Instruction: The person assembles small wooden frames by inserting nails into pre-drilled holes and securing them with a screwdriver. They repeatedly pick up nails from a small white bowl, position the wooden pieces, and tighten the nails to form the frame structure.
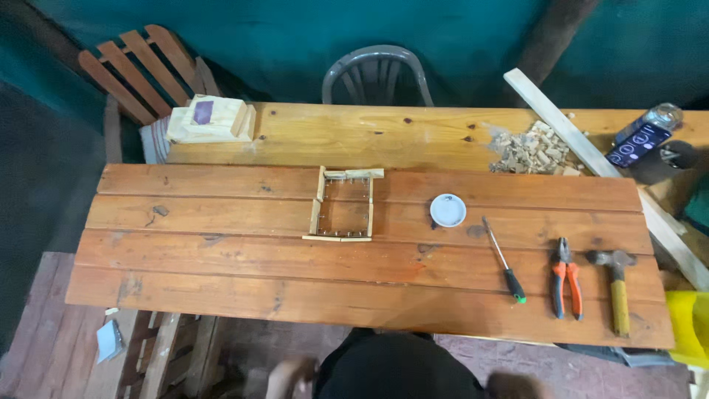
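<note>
My left hand (289, 377) is a blur at the bottom edge, below the table's near edge. My right hand (515, 386) is also blurred and low, on the other side of my dark-clothed body. Neither hand touches anything that I can see. On the brown plank table (221, 288) lies a small square frame of light wooden sticks (343, 205), near the middle. To its right are a small round white dish (447, 210), a screwdriver with a black and green handle (505, 261), orange-handled pliers (566, 278) and a hammer (616, 285).
A pile of small wood chips (532, 149) and a long pale wooden slat (605, 174) lie at the back right, beside a phone (638, 145). A pale wooden block (212, 120) sits at the back left. A grey plastic chair (377, 72) and a slatted wooden chair (144, 70) stand behind.
</note>
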